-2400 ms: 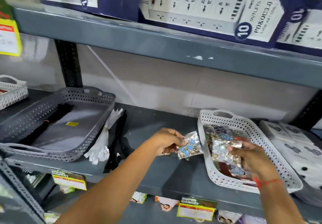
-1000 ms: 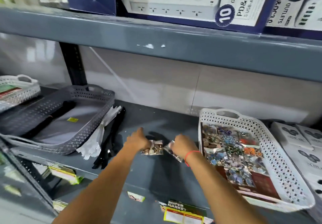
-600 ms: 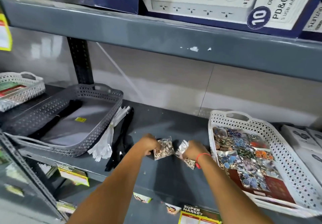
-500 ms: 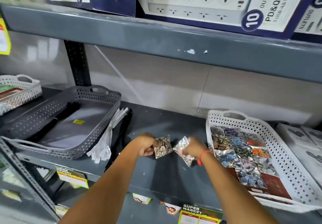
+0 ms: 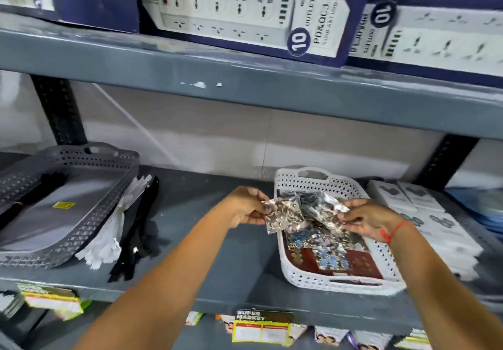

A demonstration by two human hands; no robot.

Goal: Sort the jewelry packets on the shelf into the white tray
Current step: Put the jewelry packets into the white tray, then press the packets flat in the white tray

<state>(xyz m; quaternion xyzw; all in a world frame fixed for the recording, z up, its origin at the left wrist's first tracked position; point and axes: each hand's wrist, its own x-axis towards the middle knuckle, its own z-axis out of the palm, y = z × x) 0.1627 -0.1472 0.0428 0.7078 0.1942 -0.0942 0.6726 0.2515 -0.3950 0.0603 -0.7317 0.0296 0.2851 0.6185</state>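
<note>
The white perforated tray point(image 5: 310, 277) sits on the grey shelf point(image 5: 212, 240) at the right, with several clear jewelry packets point(image 5: 326, 249) lying inside. My left hand point(image 5: 245, 208) pinches one clear jewelry packet point(image 5: 283, 217) of small metallic pieces over the tray's left wall. My right hand point(image 5: 367, 220), with a red thread at the wrist, grips a second packet point(image 5: 324, 211) above the tray's far half. Both packets hang close together, nearly touching.
A grey perforated tray point(image 5: 89, 224) stands at the left with a black item inside. White and black zipper bundles point(image 5: 119, 230) lie beside it. White boxes point(image 5: 424, 213) stand right of the white tray. Power-strip boxes point(image 5: 245, 14) fill the upper shelf.
Both hands have lifted their packets off the shelf surface and carried them to the right, from the open shelf area to above the white tray.
</note>
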